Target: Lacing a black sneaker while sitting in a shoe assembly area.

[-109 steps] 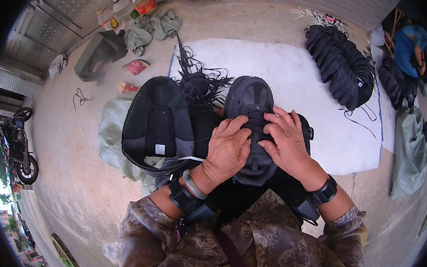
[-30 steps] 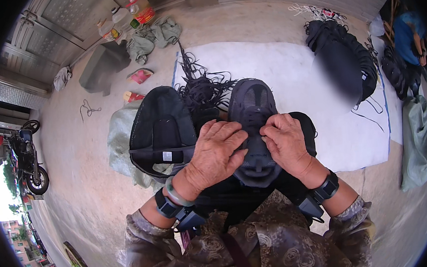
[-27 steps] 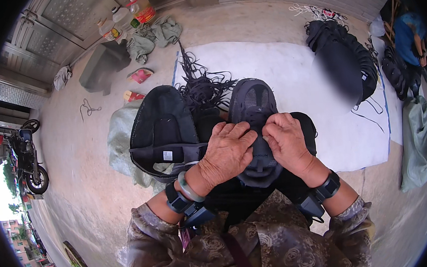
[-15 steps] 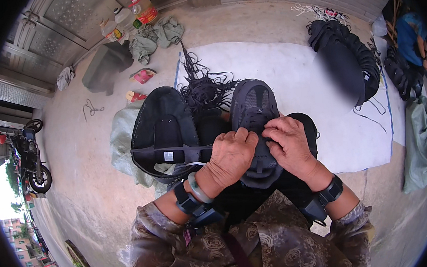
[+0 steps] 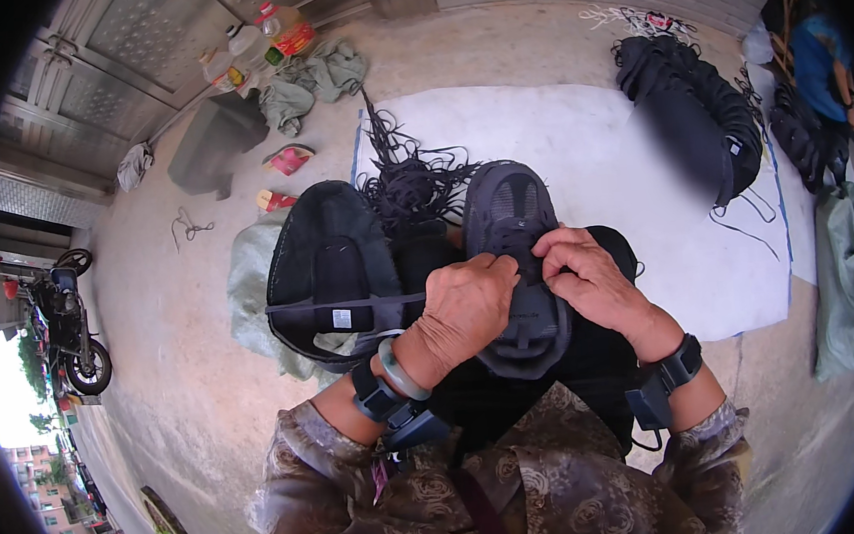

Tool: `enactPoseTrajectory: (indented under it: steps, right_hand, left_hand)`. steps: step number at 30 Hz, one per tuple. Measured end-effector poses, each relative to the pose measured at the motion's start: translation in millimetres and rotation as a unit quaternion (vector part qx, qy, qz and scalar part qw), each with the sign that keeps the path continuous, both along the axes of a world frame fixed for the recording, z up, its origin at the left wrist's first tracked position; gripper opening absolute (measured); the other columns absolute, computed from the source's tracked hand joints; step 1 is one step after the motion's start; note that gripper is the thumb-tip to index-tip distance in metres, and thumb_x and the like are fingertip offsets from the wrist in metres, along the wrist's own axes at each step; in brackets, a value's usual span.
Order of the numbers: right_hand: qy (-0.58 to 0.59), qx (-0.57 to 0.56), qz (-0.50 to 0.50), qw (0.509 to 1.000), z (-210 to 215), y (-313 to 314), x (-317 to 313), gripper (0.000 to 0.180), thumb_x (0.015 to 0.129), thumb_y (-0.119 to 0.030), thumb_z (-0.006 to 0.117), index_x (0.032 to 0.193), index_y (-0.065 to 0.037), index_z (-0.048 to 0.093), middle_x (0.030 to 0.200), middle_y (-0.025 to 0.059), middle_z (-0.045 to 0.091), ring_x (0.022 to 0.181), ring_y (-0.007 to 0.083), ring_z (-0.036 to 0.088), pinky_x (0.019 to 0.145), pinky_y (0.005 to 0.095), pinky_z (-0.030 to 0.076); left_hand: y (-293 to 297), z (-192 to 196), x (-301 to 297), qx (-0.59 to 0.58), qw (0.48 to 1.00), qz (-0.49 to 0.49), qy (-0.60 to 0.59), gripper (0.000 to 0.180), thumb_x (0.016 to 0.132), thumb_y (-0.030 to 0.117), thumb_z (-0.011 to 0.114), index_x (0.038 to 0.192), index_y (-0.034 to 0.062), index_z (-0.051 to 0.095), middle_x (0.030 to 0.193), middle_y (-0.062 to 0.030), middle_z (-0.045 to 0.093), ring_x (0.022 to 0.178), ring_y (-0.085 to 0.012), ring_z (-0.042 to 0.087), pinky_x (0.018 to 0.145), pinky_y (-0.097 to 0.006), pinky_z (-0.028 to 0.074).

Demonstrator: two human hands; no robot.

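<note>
Lying between the left hand (image 5: 470, 299) and the right hand (image 5: 588, 272) of the person, with its rounded toe away from the body, is a dark grey shoe upper of mesh and fabric (image 5: 512, 222); it is above the dark-clothed lap (image 5: 596, 374), and if there is a sole beneath, I cannot see it. By my judgement it is light and rather soft, easy to bend at the lacing rows in the middle, and a little stiffer at toe and heel. The textile surface should not be slippery, nor fragile, though a hard pull could put it out of shape. I think the better place to take hold is the two side edges near the lacing, where thumbs can support it. The left hand is narrow and curled, knuckles up, over the left edge; its fingertips are hidden, so I cannot tell what they grip. Toward it runs a thin, flat, dark grey strip (image 5: 350, 302), crossing a black oval fabric piece with a white label inside (image 5: 330, 244). The right hand is at the opposite side, thumb and forefinger bent close together; whether something is pinched there is not clear to me. Both forearms slant inward from below, and the left wrist wears a pale round bangle (image 5: 402, 371).
</note>
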State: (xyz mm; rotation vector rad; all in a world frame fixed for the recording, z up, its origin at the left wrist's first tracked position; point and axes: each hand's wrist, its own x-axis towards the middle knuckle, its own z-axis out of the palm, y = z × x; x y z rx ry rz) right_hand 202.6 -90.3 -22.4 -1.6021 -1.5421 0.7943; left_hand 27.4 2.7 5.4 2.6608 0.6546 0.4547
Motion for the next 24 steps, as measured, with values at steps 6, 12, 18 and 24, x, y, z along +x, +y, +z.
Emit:
enactPoseTrajectory:
  steps: [6, 12, 18, 24]
  right_hand:
    - [-0.014, 0.042, -0.068, 0.997, -9.8, 5.8, -8.6, 0.015, 0.066, -0.001, 0.065, 0.066, -0.003, 0.050, 0.093, 0.0075, 0.059, 0.093, 0.0253, 0.054, 0.078, 0.0362, 0.045]
    - [-0.087, 0.042, -0.150, 0.984, -18.5, 19.9, -25.0, 0.012, 0.063, -0.008, 0.062, 0.057, -0.007, 0.052, 0.080, 0.0049, 0.057, 0.087, 0.0299, 0.052, 0.085, 0.0427, 0.037]
    - [-0.064, 0.068, -0.175, 0.980, -13.3, 13.2, -24.7, 0.015, 0.068, -0.006, 0.065, 0.081, -0.007, 0.057, 0.080, 0.0086, 0.057, 0.088, 0.0306, 0.053, 0.084, 0.0416, 0.040]
    - [0.039, 0.029, -0.155, 0.987, -2.9, -36.4, -13.0, 0.025, 0.077, -0.005, 0.066, 0.099, -0.002, 0.056, 0.090, 0.0146, 0.060, 0.080, 0.0327, 0.061, 0.073, 0.0353, 0.050]
  left_hand:
    - [6.5, -5.5, 4.6, -0.034, 0.999, 0.038, -0.006, 0.014, 0.078, 0.013, 0.063, 0.073, 0.0061, 0.052, 0.065, -0.0118, 0.058, 0.062, -0.0336, 0.060, 0.053, -0.042, 0.047]
    - [17.6, -7.0, 1.5, -0.073, 0.993, 0.091, 0.007, 0.014, 0.073, 0.013, 0.063, 0.066, 0.0040, 0.054, 0.060, -0.0138, 0.058, 0.060, -0.0337, 0.061, 0.053, -0.041, 0.047]
    - [43.0, -1.7, -22.5, -0.301, 0.945, 0.126, 0.001, 0.021, 0.077, 0.012, 0.064, 0.064, 0.0002, 0.053, 0.053, -0.0031, 0.048, 0.053, -0.0086, 0.045, 0.049, -0.029, 0.039]
    - [45.0, 12.9, -50.5, -0.201, 0.979, 0.024, 0.000, 0.014, 0.074, 0.006, 0.067, 0.083, 0.0032, 0.056, 0.065, -0.0065, 0.055, 0.054, -0.0174, 0.053, 0.052, -0.031, 0.043]
